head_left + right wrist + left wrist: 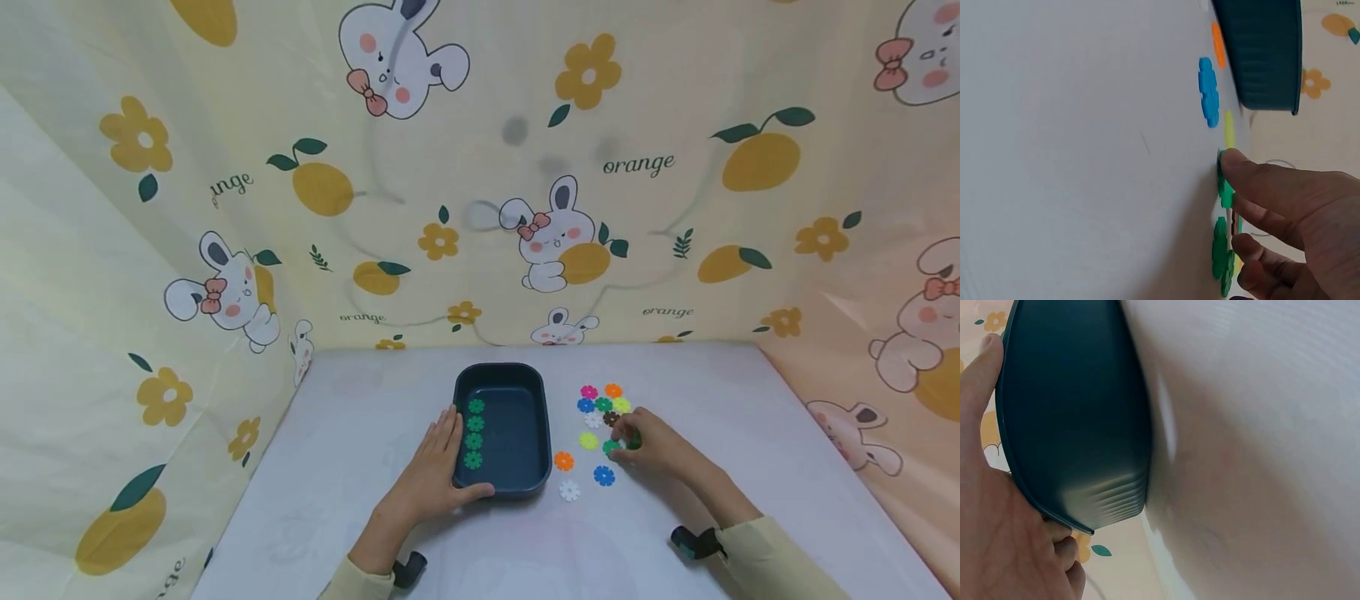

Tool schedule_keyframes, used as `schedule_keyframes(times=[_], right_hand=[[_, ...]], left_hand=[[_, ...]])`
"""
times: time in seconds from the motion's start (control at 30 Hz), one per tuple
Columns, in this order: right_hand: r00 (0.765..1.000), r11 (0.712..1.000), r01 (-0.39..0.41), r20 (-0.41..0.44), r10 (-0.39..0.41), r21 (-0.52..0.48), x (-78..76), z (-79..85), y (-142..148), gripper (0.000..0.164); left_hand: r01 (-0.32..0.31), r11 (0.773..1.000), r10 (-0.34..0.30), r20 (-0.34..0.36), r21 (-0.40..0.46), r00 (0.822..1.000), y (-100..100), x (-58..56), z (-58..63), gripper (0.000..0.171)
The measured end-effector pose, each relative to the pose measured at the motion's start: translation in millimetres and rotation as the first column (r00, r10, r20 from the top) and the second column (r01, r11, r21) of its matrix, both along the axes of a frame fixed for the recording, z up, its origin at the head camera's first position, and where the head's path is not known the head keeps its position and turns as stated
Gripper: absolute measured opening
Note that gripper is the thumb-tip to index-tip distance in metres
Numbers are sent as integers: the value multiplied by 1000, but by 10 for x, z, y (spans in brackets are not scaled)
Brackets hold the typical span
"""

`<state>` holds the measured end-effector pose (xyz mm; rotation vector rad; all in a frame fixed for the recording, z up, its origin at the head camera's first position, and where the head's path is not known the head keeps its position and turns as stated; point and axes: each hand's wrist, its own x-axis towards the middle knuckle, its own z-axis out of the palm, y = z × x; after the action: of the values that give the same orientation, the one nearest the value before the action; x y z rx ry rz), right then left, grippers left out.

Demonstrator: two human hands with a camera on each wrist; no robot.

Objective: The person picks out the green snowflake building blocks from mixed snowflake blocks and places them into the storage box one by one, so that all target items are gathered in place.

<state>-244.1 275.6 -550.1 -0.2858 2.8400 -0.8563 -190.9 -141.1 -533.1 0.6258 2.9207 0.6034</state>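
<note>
A dark blue-green rectangular tray (pixel 517 437) stands on the table, with a column of green flower-shaped discs (pixel 474 441) along its left side. My left hand (pixel 431 475) rests against the tray's left wall, fingers straight and thumb laid over the near rim. Right of the tray, my right hand (pixel 656 446) pinches a green flower-shaped disc (pixel 1222 178) at the tabletop between thumb and index finger. More green discs (pixel 1219 248) lie under that hand, partly hidden by its fingers in the head view.
Loose discs lie between tray and right hand: orange (pixel 564 461), white (pixel 570 491), blue (pixel 603 476) and yellow (pixel 588 440). Behind them is a cluster with a pink disc (pixel 588 392) and a brown disc (pixel 611 418). A printed cloth (pixel 480 167) hangs behind the white table (pixel 337 433).
</note>
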Motion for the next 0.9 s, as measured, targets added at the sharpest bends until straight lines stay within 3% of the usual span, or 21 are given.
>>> schedule_keyframes(times=[0.37, 0.63, 0.9], right_hand=[[999, 998, -32, 7, 33, -57, 25, -6, -53, 32], [995, 990, -94, 20, 97, -108, 33, 130, -71, 23], [992, 980, -122, -41, 117, -158, -40, 253, -102, 16]], left_hand=[[-9, 1000, 9, 11, 2, 1000, 9, 6, -10, 129], [-11, 1000, 11, 8, 4, 1000, 1, 1, -10, 129], [0, 1000, 0, 6, 15, 1000, -6, 8, 10, 129]])
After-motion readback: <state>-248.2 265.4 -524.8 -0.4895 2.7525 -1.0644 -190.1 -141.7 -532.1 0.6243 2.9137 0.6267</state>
